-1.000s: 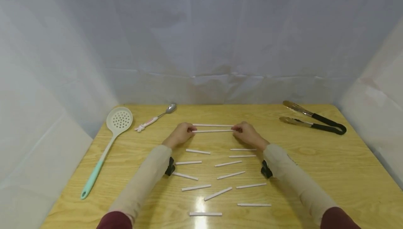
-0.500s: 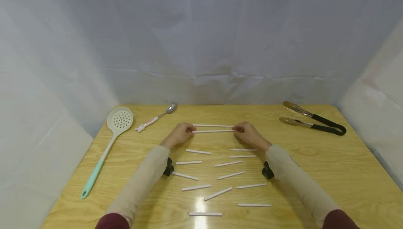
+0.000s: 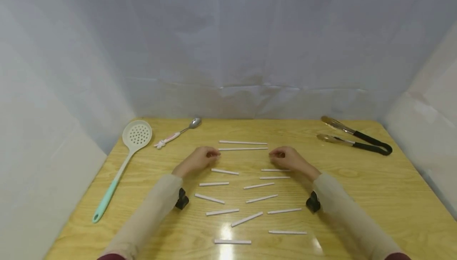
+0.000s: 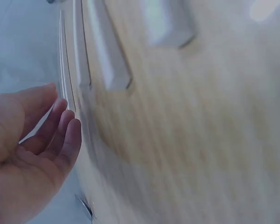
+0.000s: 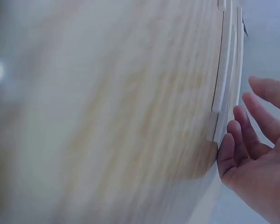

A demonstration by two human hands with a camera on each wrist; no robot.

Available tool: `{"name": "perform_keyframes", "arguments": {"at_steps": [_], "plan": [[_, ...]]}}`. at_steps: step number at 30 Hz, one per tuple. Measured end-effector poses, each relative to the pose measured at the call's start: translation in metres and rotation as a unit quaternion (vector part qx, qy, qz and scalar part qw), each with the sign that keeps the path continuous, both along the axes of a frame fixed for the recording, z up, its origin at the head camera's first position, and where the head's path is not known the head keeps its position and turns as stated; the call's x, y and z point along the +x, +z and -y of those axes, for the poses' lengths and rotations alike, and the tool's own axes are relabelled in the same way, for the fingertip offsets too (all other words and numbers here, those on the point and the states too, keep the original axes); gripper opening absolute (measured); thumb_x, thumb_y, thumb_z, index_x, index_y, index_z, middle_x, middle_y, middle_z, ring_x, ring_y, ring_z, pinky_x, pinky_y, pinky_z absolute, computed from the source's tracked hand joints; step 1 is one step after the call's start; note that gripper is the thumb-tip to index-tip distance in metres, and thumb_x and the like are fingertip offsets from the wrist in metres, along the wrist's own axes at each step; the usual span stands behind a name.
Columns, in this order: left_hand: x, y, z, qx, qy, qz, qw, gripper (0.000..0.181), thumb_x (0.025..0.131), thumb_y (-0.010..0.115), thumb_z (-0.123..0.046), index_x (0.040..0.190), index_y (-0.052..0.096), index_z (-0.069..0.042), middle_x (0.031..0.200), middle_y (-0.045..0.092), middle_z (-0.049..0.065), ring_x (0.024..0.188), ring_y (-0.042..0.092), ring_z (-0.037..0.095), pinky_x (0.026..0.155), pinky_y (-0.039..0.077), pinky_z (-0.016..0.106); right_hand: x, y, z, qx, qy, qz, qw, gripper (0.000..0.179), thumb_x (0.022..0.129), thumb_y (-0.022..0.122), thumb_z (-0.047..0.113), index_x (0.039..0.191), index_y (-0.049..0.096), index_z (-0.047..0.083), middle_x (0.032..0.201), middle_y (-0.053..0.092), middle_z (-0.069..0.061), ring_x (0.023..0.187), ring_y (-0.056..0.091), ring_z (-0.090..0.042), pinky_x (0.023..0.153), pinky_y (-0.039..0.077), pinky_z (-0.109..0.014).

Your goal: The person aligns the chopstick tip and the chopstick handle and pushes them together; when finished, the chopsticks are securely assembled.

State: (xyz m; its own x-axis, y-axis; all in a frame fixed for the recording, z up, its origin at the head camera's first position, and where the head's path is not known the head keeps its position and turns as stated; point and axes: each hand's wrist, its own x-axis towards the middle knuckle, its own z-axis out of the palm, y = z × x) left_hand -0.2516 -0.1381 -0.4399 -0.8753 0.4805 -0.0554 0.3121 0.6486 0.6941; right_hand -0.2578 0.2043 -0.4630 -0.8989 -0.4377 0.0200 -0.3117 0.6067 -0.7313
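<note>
Two long, thin white sticks lie nearly parallel across the far middle of the table. Just off their left ends is my left hand, its fingers loosely bent around nothing; the left wrist view shows the fingertips apart from the thumb. On the other side my right hand is held near the right ends, likewise with relaxed fingers and nothing in them. Shorter white sticks lie in two loose columns between my forearms, several of them with a narrow tip at one end.
A skimmer with a mint handle lies at the left. Behind my left hand is a spoon with a rabbit-shaped handle end. Tongs with black grips lie at the far right. White sheeting encloses the back and sides of the table.
Both hands have let go of the two long sticks and drawn outward and slightly toward me. The long sticks stay on the table, almost where they were held.
</note>
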Motion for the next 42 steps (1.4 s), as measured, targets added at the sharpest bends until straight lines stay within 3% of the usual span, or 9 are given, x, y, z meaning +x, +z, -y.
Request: {"name": "perform_keyframes", "arguments": {"at_steps": [9, 14, 21, 34, 42], "plan": [[0.019, -0.003, 0.004, 0.004, -0.029, 0.032, 0.9991, 0.025, 0.094, 0.059, -0.013, 0.116, 0.063, 0.000, 0.108, 0.065, 0.010, 0.099, 0.059, 0.021, 0.089, 0.050, 0.037, 0.022, 0.001, -0.011, -0.005, 0.041, 0.048, 0.9980, 0.027, 0.091, 0.065, 0.015, 0.111, 0.065, -0.003, 0.101, 0.065, -0.010, 0.087, 0.057, -0.015, 0.075, 0.049, -0.027], [0.023, -0.005, 0.003, -0.008, -0.046, 0.031, 0.9984, 0.024, 0.092, 0.062, -0.011, 0.113, 0.065, -0.001, 0.109, 0.065, 0.010, 0.102, 0.060, 0.024, 0.092, 0.050, 0.039, 0.028, 0.000, -0.014, 0.017, 0.056, 0.007, 0.9983, 0.023, 0.087, 0.068, 0.012, 0.105, 0.068, -0.003, 0.089, 0.062, -0.005, 0.077, 0.051, -0.008, 0.067, 0.046, -0.022], [0.023, -0.007, 0.000, -0.023, -0.063, 0.005, 0.9978, 0.020, 0.091, 0.062, -0.006, 0.109, 0.067, 0.001, 0.104, 0.066, 0.012, 0.099, 0.062, 0.026, 0.089, 0.051, 0.038, 0.030, 0.000, -0.012, 0.022, 0.079, -0.029, 0.9962, 0.014, 0.088, 0.065, 0.005, 0.099, 0.069, -0.003, 0.085, 0.060, -0.006, 0.072, 0.046, -0.004, 0.063, 0.044, -0.022], [0.020, -0.008, -0.004, -0.032, -0.077, -0.031, 0.9960, 0.015, 0.092, 0.060, -0.006, 0.102, 0.069, 0.000, 0.096, 0.066, 0.010, 0.091, 0.061, 0.022, 0.084, 0.052, 0.034, 0.029, 0.002, -0.011, 0.016, 0.061, -0.008, 0.9980, 0.014, 0.089, 0.063, 0.003, 0.100, 0.069, -0.003, 0.085, 0.061, -0.006, 0.074, 0.051, -0.008, 0.065, 0.046, -0.022], [0.023, -0.002, -0.013, -0.008, -0.069, -0.025, 0.9973, 0.015, 0.093, 0.059, -0.010, 0.104, 0.067, -0.003, 0.099, 0.066, 0.007, 0.094, 0.061, 0.021, 0.088, 0.051, 0.036, 0.035, 0.012, 0.005, -0.021, 0.063, -0.043, 0.9969, 0.014, 0.090, 0.062, 0.004, 0.102, 0.069, 0.000, 0.087, 0.063, -0.003, 0.079, 0.055, -0.008, 0.069, 0.050, -0.024]]}}
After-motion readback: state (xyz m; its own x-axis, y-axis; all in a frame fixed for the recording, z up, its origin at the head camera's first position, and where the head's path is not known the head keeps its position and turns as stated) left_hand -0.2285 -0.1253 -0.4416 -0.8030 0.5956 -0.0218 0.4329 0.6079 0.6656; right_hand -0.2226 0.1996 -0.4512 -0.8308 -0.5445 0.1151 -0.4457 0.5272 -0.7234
